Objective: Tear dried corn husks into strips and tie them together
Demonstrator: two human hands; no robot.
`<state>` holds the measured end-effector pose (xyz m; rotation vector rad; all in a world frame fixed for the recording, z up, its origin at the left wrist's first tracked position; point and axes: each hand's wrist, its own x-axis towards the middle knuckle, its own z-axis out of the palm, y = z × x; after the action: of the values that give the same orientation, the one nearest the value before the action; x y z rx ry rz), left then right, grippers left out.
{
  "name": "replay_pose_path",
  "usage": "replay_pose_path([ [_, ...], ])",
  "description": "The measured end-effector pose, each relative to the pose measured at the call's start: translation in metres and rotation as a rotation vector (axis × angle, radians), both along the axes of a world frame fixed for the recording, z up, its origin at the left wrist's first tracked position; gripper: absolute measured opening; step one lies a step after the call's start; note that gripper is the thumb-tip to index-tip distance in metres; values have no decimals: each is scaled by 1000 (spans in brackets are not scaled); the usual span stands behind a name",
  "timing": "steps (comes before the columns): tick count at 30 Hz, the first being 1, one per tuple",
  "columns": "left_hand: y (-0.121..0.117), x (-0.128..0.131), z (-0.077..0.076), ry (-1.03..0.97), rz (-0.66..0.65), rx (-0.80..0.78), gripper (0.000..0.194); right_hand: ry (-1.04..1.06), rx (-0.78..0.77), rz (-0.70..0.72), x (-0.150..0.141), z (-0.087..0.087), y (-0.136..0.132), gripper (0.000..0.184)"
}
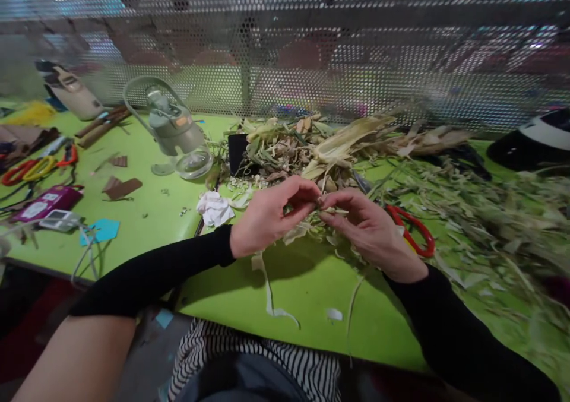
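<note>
My left hand [271, 218] and my right hand [374, 230] meet above the green table, fingertips pinched together. Between them is a small piece of dried husk [319, 205], mostly covered by the fingers. Pale husk scraps lie below and around it. One thin pale strip [268, 292] curls on the table under my left hand. A narrow stem-like strip [354, 298] hangs down beneath my right hand. Red-handled scissors [423, 236] lie beside my right wrist, partly hidden by it. A crumpled white tissue [215, 208] is left of my left hand.
Behind the hands is a heap of dried husks [342, 141] with a dark phone-like slab [237, 154]. Shredded leaves [503, 224] spread rightward. A clear bottle [178, 132] stands at left, with more scissors [40, 167] beyond. A perforated metal screen [285, 57] closes the back.
</note>
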<state>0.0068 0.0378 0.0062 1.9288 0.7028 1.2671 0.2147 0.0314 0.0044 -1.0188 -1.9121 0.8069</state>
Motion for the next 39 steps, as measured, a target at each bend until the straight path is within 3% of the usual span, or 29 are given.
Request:
replay_pose_path([
  [5, 8, 1, -13, 34, 85, 210, 17, -69, -7, -10, -2, 5, -3, 29],
  [8, 12, 2, -19, 11, 88, 234, 17, -98, -5, -118, -8, 6, -6, 32],
  [11, 14, 2, -23, 5, 80, 234, 19, -82, 56, -199, -15, -1, -5, 20],
  [18, 16, 0, -26, 75, 111, 278, 21, -9, 107, -196, -17, -14, -1, 15],
  [26, 14, -3, -22, 171, 143, 519, 20, 125, -61, -158, -19, -12, -3, 17],
  [33, 15, -4, -25, 175, 82, 415, 24, 157, -232, -104, -20, -9, -6, 20],
  [39, 16, -2, -26, 72, 38, 298, 23, 179, -204, -128, -19, -4, -8, 19],
])
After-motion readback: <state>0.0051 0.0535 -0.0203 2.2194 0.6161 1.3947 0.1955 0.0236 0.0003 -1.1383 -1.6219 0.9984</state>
